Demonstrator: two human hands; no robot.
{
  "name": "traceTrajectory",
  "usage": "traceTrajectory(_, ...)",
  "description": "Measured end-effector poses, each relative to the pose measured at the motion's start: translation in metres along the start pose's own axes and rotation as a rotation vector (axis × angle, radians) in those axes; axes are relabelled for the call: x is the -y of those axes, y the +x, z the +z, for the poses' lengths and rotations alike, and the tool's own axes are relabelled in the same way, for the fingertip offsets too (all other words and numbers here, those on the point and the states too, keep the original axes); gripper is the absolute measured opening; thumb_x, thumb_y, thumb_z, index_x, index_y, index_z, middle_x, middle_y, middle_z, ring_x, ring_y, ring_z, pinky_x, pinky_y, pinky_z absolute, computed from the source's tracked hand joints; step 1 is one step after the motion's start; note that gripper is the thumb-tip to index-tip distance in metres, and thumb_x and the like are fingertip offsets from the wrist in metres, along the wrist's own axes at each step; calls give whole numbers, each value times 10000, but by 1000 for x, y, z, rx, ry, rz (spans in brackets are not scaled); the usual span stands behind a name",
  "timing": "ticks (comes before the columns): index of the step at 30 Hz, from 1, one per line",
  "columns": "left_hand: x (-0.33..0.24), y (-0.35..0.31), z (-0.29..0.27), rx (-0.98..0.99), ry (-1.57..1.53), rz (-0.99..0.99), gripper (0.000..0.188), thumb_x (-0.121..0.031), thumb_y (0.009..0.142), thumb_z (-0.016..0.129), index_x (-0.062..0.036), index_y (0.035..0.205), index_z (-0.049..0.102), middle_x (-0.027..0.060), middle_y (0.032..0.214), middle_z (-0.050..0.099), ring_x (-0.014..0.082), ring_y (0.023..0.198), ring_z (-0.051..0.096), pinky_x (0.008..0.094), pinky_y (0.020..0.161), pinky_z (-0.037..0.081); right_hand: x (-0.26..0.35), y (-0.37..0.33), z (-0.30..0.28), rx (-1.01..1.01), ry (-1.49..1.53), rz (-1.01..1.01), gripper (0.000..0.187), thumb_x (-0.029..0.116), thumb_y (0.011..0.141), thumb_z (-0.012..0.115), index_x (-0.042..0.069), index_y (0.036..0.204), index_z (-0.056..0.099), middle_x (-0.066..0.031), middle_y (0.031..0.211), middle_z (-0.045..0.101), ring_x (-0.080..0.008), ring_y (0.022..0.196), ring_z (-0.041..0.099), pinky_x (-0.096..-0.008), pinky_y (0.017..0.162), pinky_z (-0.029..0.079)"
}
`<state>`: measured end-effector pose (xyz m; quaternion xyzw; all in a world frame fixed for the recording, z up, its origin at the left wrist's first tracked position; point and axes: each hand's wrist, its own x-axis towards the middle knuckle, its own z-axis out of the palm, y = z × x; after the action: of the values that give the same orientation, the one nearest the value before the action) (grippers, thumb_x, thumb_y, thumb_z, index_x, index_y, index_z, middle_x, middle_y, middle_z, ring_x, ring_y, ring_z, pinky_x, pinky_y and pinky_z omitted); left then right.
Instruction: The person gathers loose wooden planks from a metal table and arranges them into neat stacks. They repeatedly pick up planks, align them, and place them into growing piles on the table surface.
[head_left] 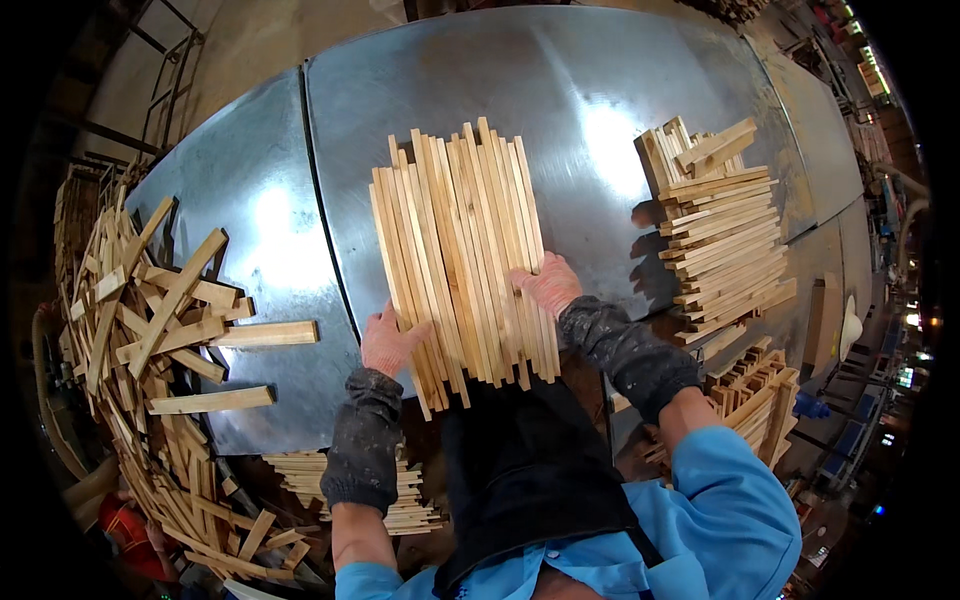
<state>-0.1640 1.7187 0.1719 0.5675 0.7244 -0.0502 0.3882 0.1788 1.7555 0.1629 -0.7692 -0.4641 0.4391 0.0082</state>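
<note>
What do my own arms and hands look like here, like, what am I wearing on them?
You have dark grey oversleeves on both sides, wrinkled and flecked with pale specks. Higher up, past a bare stretch, come bright blue shirt sleeves. Your left hand and right hand may be wearing thin gloves, but I can't tell for sure.
</note>
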Motion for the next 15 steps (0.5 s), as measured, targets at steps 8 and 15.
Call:
traceTrajectory(8, 13, -11, 27, -287, -485, 26, 891, -409, 833, 890, -4, 1538, 524, 254, 1394, 614, 431, 1268, 627, 481, 1113, 501, 60, 26, -34, -366, -238, -322, 735, 412, 938, 705, -29, 1497, 520, -266, 1446, 614, -415, 1352, 568, -500, 1175, 439)
traceTrajectory(15, -8, -118, 98, -129, -663, -41, 507, -340, 890, 844, -6, 1259, 748, 211, 1129, 771, 396, 1106, 721, 454, 976, 559, 179, 127, -31, -275, -293, -702, 578, 272, 1034, 553, 45, 1561, 487, -193, 1514, 606, -365, 1440, 524, -469, 1223, 400)
